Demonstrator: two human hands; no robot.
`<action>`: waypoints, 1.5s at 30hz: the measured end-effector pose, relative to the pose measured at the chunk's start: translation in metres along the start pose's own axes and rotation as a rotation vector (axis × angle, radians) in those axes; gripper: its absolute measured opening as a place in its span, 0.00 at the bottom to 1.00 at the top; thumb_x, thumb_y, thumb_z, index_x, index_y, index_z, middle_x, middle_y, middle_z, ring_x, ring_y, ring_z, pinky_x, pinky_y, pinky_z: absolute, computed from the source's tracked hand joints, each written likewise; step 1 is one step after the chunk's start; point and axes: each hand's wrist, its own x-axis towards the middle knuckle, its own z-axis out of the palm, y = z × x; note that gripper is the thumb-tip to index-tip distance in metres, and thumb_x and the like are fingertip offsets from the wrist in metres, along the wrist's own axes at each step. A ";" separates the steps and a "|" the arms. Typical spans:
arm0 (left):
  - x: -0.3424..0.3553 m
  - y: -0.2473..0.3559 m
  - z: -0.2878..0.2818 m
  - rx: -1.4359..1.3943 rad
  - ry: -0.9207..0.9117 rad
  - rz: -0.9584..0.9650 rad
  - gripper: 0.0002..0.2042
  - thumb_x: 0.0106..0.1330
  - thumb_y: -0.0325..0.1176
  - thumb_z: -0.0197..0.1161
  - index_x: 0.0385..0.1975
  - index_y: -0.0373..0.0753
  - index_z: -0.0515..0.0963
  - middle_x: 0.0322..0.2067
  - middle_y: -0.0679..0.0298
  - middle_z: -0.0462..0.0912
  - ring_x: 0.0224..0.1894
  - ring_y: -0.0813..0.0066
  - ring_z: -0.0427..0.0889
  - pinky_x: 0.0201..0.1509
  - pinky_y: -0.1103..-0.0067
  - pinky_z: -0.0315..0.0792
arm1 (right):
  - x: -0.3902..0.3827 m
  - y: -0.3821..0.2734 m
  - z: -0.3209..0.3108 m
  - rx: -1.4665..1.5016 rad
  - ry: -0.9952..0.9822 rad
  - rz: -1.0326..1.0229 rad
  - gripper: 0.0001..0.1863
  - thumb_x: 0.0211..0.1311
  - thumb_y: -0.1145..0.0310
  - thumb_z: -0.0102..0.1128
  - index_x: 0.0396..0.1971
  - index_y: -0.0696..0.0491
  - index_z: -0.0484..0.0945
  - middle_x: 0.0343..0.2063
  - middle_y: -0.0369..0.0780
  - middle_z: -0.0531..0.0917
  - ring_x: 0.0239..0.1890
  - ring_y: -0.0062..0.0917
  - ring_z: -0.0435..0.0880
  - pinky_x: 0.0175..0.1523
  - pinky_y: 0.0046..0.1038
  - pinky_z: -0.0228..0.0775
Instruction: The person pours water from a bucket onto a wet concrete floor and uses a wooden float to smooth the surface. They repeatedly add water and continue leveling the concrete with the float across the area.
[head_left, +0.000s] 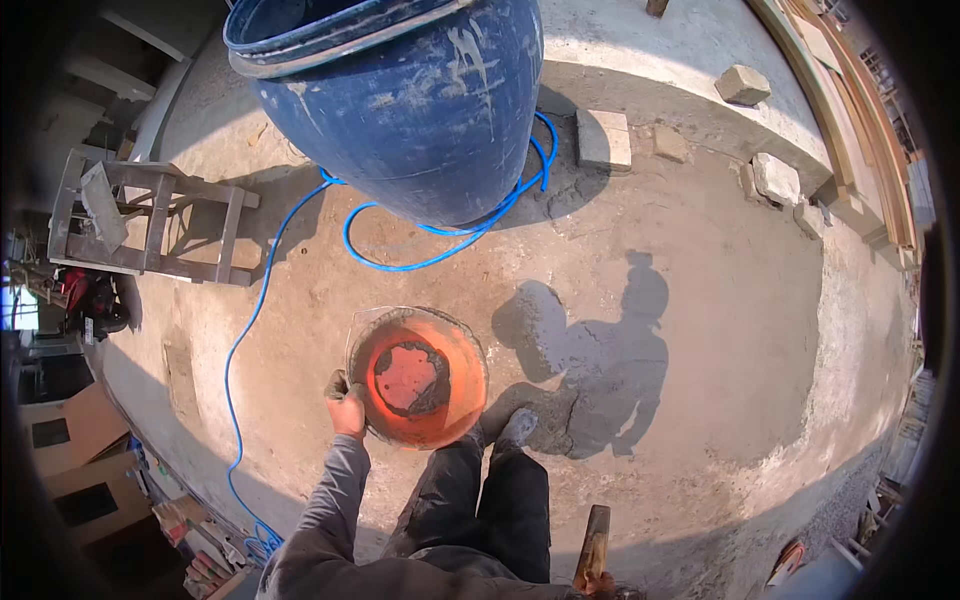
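My left hand (346, 404) is closed on the rim of an orange bucket (462, 375), whose open mouth faces up at me. Wet grey mortar clings to the bucket's bottom and coats its rim, and a thin wire handle (378, 309) shows at its far side. At the lower edge, my right hand (598, 584) is closed around a narrow, flat, wooden-looking tool (595, 540) that points away from me. Only part of that hand shows, and the tool's exact kind is unclear.
Ahead stands a big blue barrel (420, 120) with a blue hose (231, 370) looped around its base. Left of it is a wooden sawhorse-like stand (160, 215). Concrete blocks (604, 140) and a raised slab edge (690, 105) lie ahead right, with stacked planks (850, 110) beyond.
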 end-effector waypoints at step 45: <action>0.330 0.601 0.122 -0.397 -0.011 0.416 0.21 0.56 0.35 0.57 0.48 0.30 0.79 0.34 0.57 0.82 0.26 0.68 0.76 0.27 0.77 0.69 | -0.145 -0.044 0.223 0.660 0.479 0.269 0.30 0.54 0.53 0.68 0.46 0.66 0.79 0.36 0.57 0.85 0.39 0.46 0.87 0.47 0.38 0.78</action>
